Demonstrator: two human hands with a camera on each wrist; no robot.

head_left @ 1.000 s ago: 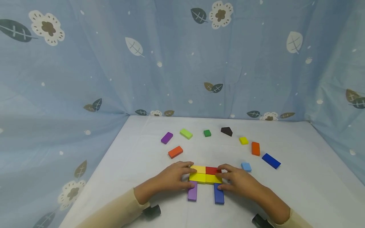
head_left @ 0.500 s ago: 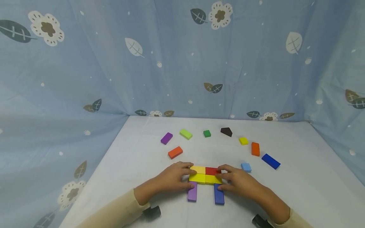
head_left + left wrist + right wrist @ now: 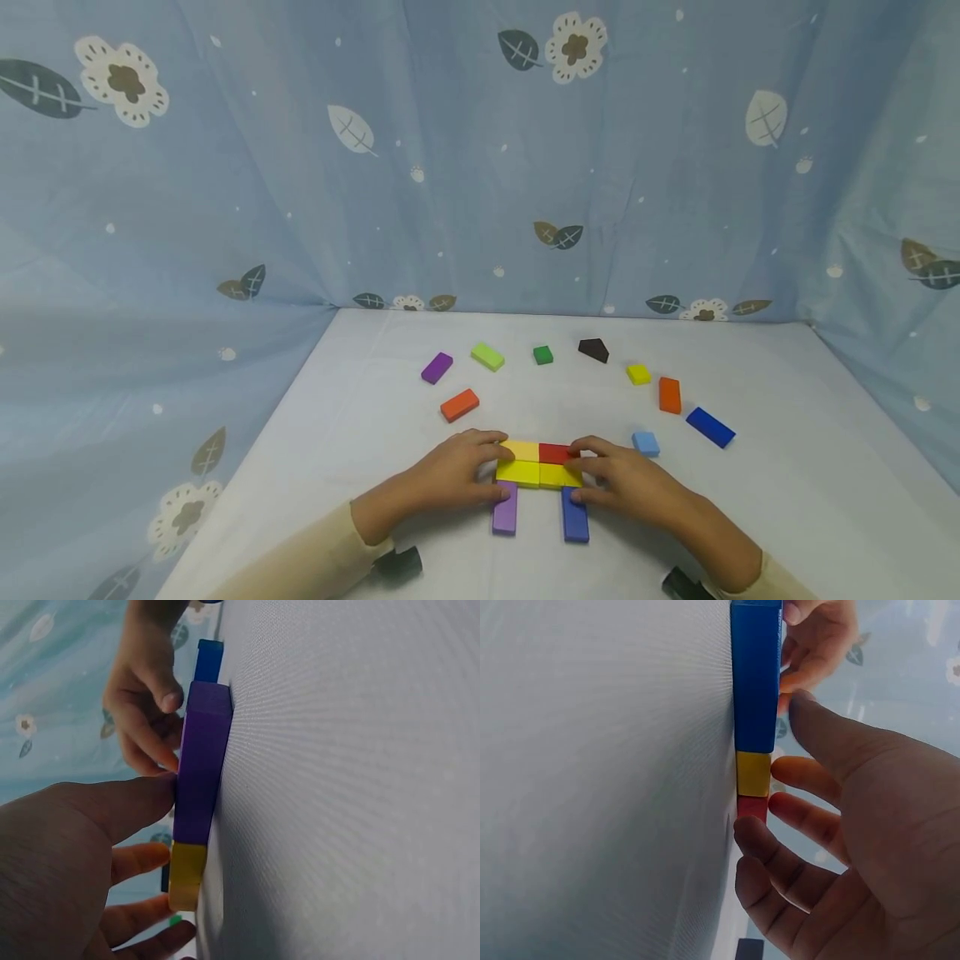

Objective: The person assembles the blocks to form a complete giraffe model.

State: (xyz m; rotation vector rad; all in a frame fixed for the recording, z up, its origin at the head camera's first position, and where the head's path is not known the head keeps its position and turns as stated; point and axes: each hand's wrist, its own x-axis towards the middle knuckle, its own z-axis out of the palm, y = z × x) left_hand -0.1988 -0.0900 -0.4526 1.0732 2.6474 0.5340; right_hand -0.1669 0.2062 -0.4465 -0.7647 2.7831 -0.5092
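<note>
A blue flower-printed curtain [image 3: 450, 183] hangs behind my white, woven-textured tabletop [image 3: 375, 358]; my left hand [image 3: 452, 473] and right hand [image 3: 636, 483], both loosely spread, touch smooth oblong blocks [image 3: 518, 475].

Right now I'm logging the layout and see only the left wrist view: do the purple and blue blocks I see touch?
Observer: No, bare table separates the purple block from the blue block.
Operator: Anything red near the right hand?
Observer: Yes, a red block lies at its fingertips.
Operator: Anything orange beyond the left hand?
Observer: Yes, an orange block lies there, apart from the others.
</note>
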